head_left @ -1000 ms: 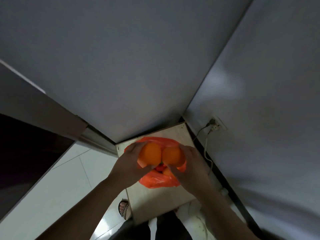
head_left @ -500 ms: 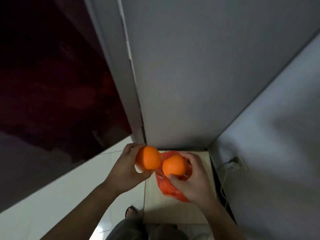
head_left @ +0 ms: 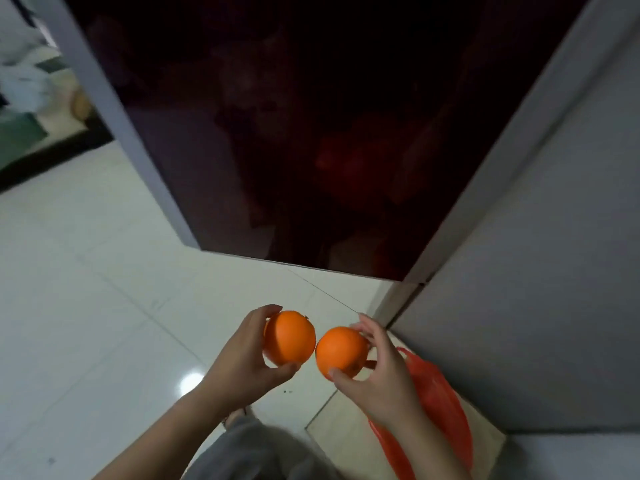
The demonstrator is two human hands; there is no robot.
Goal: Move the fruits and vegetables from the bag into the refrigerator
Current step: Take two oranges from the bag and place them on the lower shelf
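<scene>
The left hand [head_left: 242, 362] curls round an orange [head_left: 289, 337], and the right hand [head_left: 384, 379] grips a second orange [head_left: 341, 351] just beside it, above the white tiled floor [head_left: 86, 306]. The red bag [head_left: 440, 400] lies near right on the wooden worktop [head_left: 346, 431], partly behind the right wrist. The refrigerator [head_left: 311, 133] shows its dark glossy door on the far side, with a grey wall [head_left: 536, 306] to its right.

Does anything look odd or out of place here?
Nothing spilled or damaged. The left hand grips the left orange, the right hand the right orange, yet the dark door ahead looks shut.
</scene>
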